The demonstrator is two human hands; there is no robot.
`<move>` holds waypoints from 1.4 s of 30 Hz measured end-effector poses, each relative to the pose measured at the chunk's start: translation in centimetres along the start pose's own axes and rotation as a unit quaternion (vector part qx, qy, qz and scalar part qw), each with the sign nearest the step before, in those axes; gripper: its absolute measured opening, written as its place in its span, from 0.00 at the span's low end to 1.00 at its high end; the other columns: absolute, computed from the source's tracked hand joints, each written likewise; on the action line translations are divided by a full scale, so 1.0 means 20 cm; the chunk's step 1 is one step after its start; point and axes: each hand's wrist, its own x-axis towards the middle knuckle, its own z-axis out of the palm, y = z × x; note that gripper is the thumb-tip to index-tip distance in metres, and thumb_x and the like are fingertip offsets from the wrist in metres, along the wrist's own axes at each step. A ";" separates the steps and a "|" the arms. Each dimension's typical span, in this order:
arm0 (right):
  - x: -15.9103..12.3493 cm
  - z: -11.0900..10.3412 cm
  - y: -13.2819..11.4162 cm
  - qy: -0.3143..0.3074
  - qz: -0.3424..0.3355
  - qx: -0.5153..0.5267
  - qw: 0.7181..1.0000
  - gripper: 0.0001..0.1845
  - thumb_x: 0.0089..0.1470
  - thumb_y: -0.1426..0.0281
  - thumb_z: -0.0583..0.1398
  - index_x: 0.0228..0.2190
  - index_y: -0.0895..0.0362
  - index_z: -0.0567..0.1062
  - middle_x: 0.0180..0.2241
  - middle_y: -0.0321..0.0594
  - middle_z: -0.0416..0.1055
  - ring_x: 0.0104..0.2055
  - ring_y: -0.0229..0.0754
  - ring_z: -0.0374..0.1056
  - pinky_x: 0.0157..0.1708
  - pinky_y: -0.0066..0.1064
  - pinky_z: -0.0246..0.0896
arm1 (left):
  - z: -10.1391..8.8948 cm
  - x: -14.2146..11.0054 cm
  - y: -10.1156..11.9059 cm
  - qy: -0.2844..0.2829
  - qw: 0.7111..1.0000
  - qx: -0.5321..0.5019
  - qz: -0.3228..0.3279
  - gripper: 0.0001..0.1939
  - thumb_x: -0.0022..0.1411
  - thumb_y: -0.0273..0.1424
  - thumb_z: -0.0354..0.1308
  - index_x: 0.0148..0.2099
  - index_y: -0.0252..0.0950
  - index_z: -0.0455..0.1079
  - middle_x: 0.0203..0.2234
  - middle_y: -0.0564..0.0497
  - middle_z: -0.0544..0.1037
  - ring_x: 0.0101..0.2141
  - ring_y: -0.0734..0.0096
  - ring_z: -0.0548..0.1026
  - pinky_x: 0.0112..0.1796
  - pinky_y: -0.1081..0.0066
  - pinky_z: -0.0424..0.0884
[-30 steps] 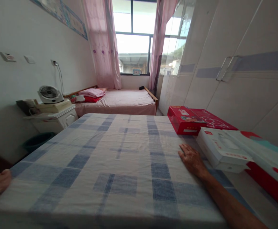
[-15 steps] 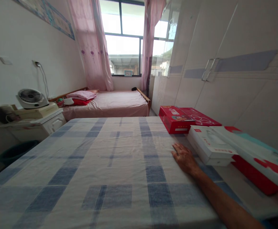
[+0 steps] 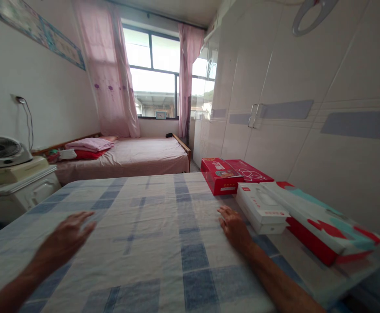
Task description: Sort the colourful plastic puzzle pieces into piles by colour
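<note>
While two hands (image 3: 62, 238) are over one tablecloth (image 3: 157, 256), four boxes (image 3: 258, 211), one fan (image 3: 2, 150)

The person's left hand (image 3: 66, 238), first at the left edge of the checked tablecloth (image 3: 157, 243) and then out of view, has come back — it is now over this tablecloth's left part. A strip of ceiling (image 3: 193, 9) and a grey ring (image 3: 327, 9) have appeared — both high beyond the tablecloth.

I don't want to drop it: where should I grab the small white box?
Probably grip the white box at its near end, coming from the near left: it lies flat, its near and left faces exposed, while the long box crowds its right.
</note>
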 end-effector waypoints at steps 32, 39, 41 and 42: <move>-0.07 -0.39 0.37 0.012 0.255 -0.144 0.956 0.33 0.50 0.59 0.53 0.56 0.59 0.62 0.58 0.50 0.57 0.58 0.54 0.53 0.49 0.43 0.58 | 0.55 -0.18 0.84 -0.070 0.939 -0.153 0.299 0.18 0.60 0.31 0.49 0.50 0.39 0.70 0.52 0.43 0.71 0.53 0.56 0.68 0.52 0.54 0.65; -0.11 -0.40 0.41 0.059 0.212 -0.135 0.966 0.31 0.51 0.59 0.50 0.54 0.60 0.64 0.55 0.50 0.60 0.55 0.55 0.57 0.45 0.46 0.60 | 0.46 -0.20 0.86 -0.087 0.940 -0.200 0.263 0.18 0.57 0.27 0.49 0.49 0.35 0.71 0.54 0.40 0.68 0.54 0.55 0.65 0.54 0.55 0.62; -0.12 -0.42 0.41 0.071 0.165 -0.122 0.976 0.32 0.52 0.56 0.49 0.53 0.62 0.64 0.55 0.52 0.62 0.54 0.55 0.58 0.47 0.48 0.58 | 0.40 -0.23 0.89 -0.088 0.936 -0.242 0.240 0.19 0.56 0.25 0.49 0.49 0.34 0.70 0.55 0.40 0.66 0.55 0.56 0.64 0.55 0.56 0.60; -0.13 -0.42 0.40 0.077 0.137 -0.112 0.981 0.33 0.52 0.55 0.48 0.53 0.62 0.64 0.54 0.52 0.62 0.54 0.55 0.59 0.49 0.48 0.57 | 0.36 -0.24 0.91 -0.091 0.930 -0.273 0.228 0.19 0.57 0.25 0.49 0.50 0.35 0.70 0.56 0.40 0.65 0.55 0.57 0.64 0.55 0.57 0.59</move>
